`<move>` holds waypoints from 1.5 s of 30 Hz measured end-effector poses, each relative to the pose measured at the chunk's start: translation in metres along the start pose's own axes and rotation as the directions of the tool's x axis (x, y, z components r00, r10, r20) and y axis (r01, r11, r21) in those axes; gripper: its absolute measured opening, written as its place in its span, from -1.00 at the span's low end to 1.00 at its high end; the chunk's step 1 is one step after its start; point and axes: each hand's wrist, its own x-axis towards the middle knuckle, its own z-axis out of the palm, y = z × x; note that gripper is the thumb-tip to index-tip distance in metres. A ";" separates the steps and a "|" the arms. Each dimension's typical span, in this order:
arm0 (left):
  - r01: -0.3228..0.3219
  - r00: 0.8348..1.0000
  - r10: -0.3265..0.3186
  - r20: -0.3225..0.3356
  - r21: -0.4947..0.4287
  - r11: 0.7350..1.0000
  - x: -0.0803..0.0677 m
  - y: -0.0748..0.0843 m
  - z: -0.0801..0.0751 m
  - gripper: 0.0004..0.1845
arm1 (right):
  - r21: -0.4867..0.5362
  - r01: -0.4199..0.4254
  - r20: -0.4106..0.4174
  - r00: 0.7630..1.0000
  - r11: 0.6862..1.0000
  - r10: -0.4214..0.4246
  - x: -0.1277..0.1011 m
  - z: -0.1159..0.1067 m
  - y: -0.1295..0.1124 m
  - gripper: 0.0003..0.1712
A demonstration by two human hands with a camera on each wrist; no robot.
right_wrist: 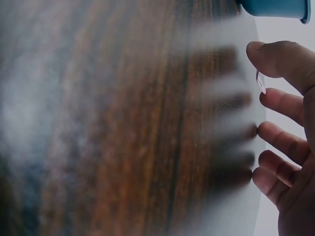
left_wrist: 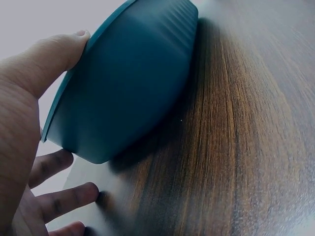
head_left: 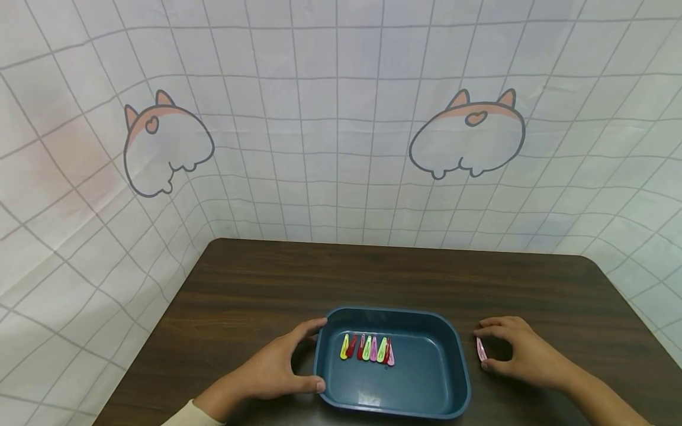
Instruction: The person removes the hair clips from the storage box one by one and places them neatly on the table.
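Teal tray [head_left: 453, 378] gripped at its near-left corner by left hand [head_left: 272, 370], thumb on rim, fingers on outer wall; row of coloured hair clips [head_left: 367, 348] inside. Pink clip [head_left: 481, 349] pinched by right hand [head_left: 519, 352], just right of tray. Left wrist: thumb [left_wrist: 49, 59] over tray rim [left_wrist: 118, 14], fingers underneath. Right wrist: clip [right_wrist: 261, 82] between thumb and forefinger, other fingers loosely curled above dark wood table [right_wrist: 123, 123].

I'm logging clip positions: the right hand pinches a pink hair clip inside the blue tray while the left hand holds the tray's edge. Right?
Not quite. The right hand pinches the pink hair clip on the table, outside the blue tray, as the head view shows. The left hand does hold the tray's edge.
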 end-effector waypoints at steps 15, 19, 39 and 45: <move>0.005 1.000 -0.005 -0.001 -0.011 1.000 0.000 0.000 0.002 0.03 | -0.014 -0.035 -0.005 0.999 0.999 0.035 -0.004 0.004 0.000 -0.39; 0.002 1.000 -0.002 -0.005 -0.004 1.000 0.000 0.000 0.002 0.03 | -0.008 -0.039 0.000 0.999 0.999 0.039 -0.004 0.005 0.000 -0.37; 0.010 1.000 -0.010 -0.004 0.004 1.000 0.001 -0.001 0.002 0.03 | -0.021 0.022 -0.056 0.998 1.000 -0.023 0.013 -0.023 -0.031 -0.36; 0.007 1.000 -0.007 -0.006 0.012 1.000 0.000 0.000 0.001 0.03 | 0.035 -0.045 -0.004 0.999 0.998 0.045 0.016 -0.028 -0.048 -0.28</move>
